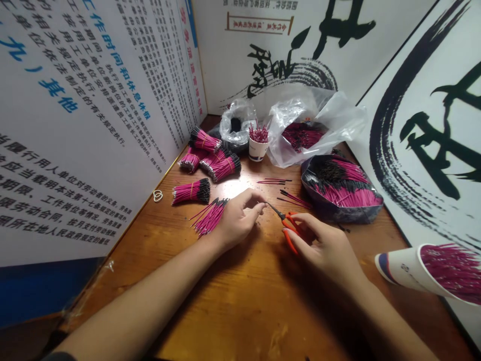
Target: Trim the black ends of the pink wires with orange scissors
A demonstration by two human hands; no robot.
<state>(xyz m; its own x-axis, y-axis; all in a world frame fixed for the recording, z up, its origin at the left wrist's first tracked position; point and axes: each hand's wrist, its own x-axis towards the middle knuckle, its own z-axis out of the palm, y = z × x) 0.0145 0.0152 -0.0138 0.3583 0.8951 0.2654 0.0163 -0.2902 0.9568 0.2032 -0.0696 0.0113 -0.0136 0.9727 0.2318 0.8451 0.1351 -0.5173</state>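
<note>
My right hand [325, 245] is closed around the orange handles of a pair of slim-nosed pliers [291, 225]. Their dark tip points left and reaches the fingertips of my left hand [242, 215]. Thumb and forefinger of that hand are pinched together; whatever lies between them is too small to make out. Just left of it, partly hidden by the hand, is a loose pile of magenta wires [208, 219] with black ends. Beyond the hands, a few single magenta wires [274, 181] lie on the wooden table [240, 306].
Rubber-banded wire bundles [191, 192] lie at the left. A paper cup [258, 150] of wires stands at the back beside clear plastic bags [323, 113]. An open dark bag [341, 215] full of wires sits right; another wire-filled cup [406, 265] is nearer. Printed panels enclose the table.
</note>
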